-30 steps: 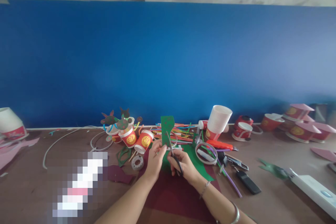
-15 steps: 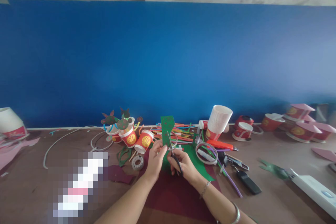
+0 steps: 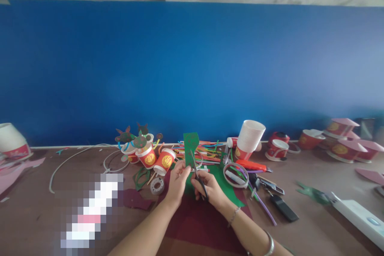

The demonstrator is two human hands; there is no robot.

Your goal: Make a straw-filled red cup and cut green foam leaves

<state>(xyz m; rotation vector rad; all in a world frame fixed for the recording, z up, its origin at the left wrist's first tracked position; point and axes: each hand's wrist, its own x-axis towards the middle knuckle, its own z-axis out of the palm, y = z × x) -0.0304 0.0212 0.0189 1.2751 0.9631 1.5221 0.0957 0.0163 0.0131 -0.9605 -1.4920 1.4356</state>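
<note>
My left hand [image 3: 177, 183] pinches the lower end of a green paper strip [image 3: 191, 141] between thumb and fingers. Dark marks dot the strip, which stands upright in front of me. In my right hand [image 3: 212, 189] is a pair of scissors [image 3: 203, 187] with black handles, its blades pointing up along the strip's right edge. Whether the blades are parted is too small to tell. Beneath both hands lie a green sheet [image 3: 231, 192] and a dark red sheet [image 3: 204, 228] on the table.
Red paper cups [image 3: 165, 162] with animal-shaped cutouts and a tape roll [image 3: 157, 186] are at left. Colourful pipe cleaners [image 3: 210, 148] lie behind the hands. To the right are a white cup stack [image 3: 250, 136], an orange utility knife [image 3: 252, 165], a tape ring [image 3: 235, 175] and a black object [image 3: 283, 208].
</note>
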